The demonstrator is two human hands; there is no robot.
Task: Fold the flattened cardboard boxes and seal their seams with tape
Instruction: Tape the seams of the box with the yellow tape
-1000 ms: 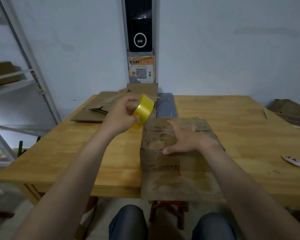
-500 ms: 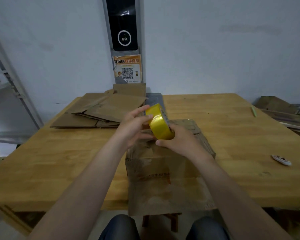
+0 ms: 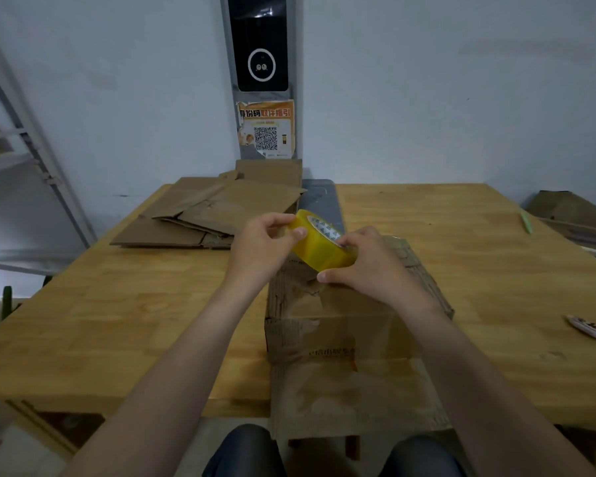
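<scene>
Holding the tape [image 3: 319, 244] between them, both grips sit over the far end of the box [image 3: 341, 339]. The roll is tilted: its yellow band runs from 11 o'clock down to 5 o'clock, and its printed core faces up toward 1 o'clock. The left grip [image 3: 258, 246] pinches the roll's upper end with thumb and curled fingers. The right grip [image 3: 369, 266] curls round its lower end, thumb beneath and fingertips on the core's rim.

The box lies on the table [image 3: 117, 321] with its long axis from 12 to 6 o'clock. Its near flap hangs over the table's near edge. Its torn top flaps lie shut, so the inside is hidden.

A second ago the left grip alone held the roll, at 11 o'clock from the box, while the right lay flat on the box top. The right has since lifted off and joined the roll, which now hangs over the box.

At 11 o'clock, well apart from the box, a stack of flat cardboard [image 3: 214, 211] lies on the table. A green pen [image 3: 525, 222] lies at 2 o'clock.
</scene>
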